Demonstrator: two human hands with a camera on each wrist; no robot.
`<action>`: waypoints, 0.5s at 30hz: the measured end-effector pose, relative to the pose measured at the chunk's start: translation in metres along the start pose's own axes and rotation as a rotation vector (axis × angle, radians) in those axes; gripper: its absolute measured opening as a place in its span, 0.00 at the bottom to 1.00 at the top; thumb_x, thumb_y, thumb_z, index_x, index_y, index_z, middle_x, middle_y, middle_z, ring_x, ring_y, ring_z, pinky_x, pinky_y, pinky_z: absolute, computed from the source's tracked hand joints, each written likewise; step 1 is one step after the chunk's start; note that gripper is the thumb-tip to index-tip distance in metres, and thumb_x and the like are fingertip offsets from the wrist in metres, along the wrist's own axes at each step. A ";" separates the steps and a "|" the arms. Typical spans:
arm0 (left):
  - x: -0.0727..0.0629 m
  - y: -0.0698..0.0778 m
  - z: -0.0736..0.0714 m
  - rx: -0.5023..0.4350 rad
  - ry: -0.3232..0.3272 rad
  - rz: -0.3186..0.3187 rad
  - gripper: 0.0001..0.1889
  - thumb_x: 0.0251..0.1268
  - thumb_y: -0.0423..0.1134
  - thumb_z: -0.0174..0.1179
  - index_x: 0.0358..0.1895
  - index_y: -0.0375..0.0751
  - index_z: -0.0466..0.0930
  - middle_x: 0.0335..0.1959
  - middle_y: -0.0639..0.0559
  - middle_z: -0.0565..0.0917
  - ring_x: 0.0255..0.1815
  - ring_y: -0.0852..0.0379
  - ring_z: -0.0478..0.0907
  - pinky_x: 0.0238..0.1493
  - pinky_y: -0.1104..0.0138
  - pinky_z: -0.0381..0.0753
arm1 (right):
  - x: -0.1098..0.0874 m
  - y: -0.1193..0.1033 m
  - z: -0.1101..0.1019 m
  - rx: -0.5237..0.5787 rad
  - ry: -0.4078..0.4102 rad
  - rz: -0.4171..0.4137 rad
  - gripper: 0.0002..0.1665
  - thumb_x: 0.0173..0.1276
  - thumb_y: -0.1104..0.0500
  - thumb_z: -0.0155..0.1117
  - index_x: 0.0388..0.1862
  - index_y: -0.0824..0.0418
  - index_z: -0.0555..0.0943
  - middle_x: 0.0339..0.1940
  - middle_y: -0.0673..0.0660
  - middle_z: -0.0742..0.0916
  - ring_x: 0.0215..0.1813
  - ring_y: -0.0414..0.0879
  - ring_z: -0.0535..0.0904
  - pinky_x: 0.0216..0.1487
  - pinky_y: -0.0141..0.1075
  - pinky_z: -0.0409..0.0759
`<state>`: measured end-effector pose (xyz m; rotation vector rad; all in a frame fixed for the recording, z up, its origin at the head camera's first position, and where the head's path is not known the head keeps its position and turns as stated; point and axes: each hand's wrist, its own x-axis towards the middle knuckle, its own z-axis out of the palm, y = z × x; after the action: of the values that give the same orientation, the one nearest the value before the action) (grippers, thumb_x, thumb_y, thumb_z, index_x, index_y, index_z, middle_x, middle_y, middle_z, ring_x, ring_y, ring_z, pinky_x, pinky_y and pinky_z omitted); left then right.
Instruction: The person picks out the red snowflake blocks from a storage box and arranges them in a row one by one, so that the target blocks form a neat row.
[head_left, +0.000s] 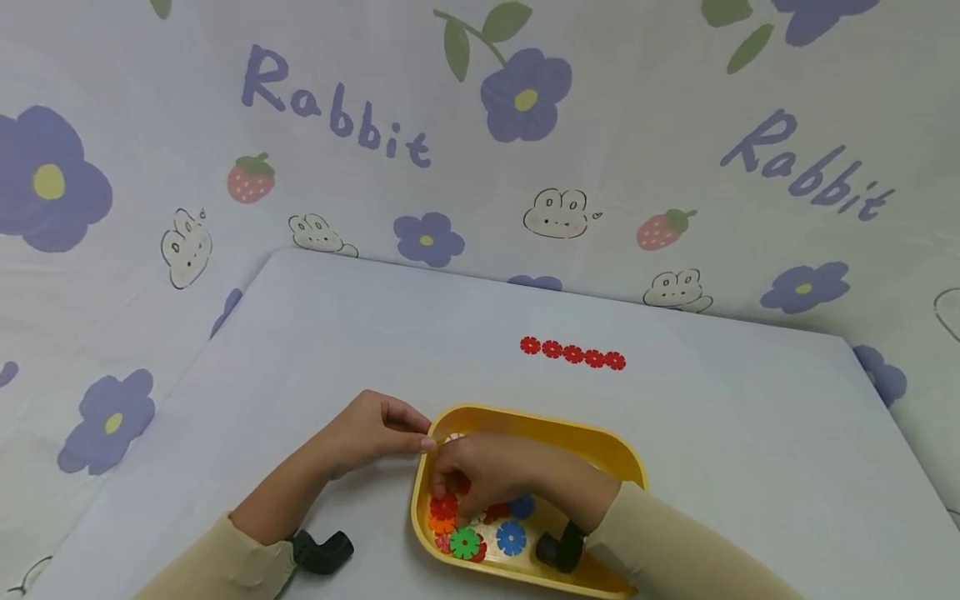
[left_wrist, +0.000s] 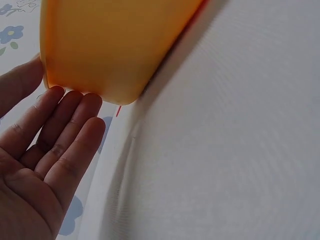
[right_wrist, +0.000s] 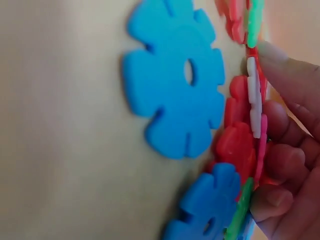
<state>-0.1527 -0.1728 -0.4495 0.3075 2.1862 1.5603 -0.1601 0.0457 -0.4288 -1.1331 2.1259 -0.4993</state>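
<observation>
A yellow tray point(head_left: 525, 422) holds flower-shaped plastic discs in several colours. My left hand point(head_left: 382, 437) pinches the tray's left rim, thumb on top and fingertips against the outer wall point(left_wrist: 115, 50). Inside the tray, my right hand point(head_left: 483, 475) reaches down with bent fingers among the discs at the left end. A red disc point(head_left: 444, 506) is right by its fingertips, and a green disc point(head_left: 465, 543) lies nearer the front. In the right wrist view, a large blue disc point(right_wrist: 175, 75) lies apart from the fingers; whether they grip a disc cannot be made out.
Several red discs point(head_left: 573, 354) form a row on the white table point(head_left: 360, 325) behind the tray. A black wrist device point(head_left: 322, 552) sits by each forearm. Patterned cloth with flowers and rabbits point(head_left: 480, 167) stands behind the table.
</observation>
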 end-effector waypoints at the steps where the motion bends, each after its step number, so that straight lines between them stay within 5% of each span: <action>1: 0.000 0.000 0.000 0.001 0.001 0.000 0.18 0.53 0.47 0.74 0.42 0.38 0.88 0.38 0.50 0.89 0.42 0.56 0.82 0.44 0.66 0.84 | 0.000 0.000 0.000 -0.003 0.004 0.002 0.16 0.53 0.55 0.80 0.39 0.49 0.83 0.31 0.42 0.80 0.34 0.34 0.73 0.36 0.24 0.77; 15: 0.000 -0.001 0.002 -0.027 0.000 -0.002 0.17 0.54 0.45 0.74 0.42 0.38 0.88 0.38 0.49 0.89 0.40 0.57 0.83 0.42 0.67 0.84 | -0.003 0.003 -0.001 0.067 -0.012 -0.007 0.18 0.52 0.56 0.80 0.38 0.47 0.80 0.31 0.43 0.80 0.34 0.34 0.73 0.35 0.25 0.77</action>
<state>-0.1517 -0.1718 -0.4506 0.2973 2.1630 1.5872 -0.1615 0.0501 -0.4289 -1.1036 2.0795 -0.5615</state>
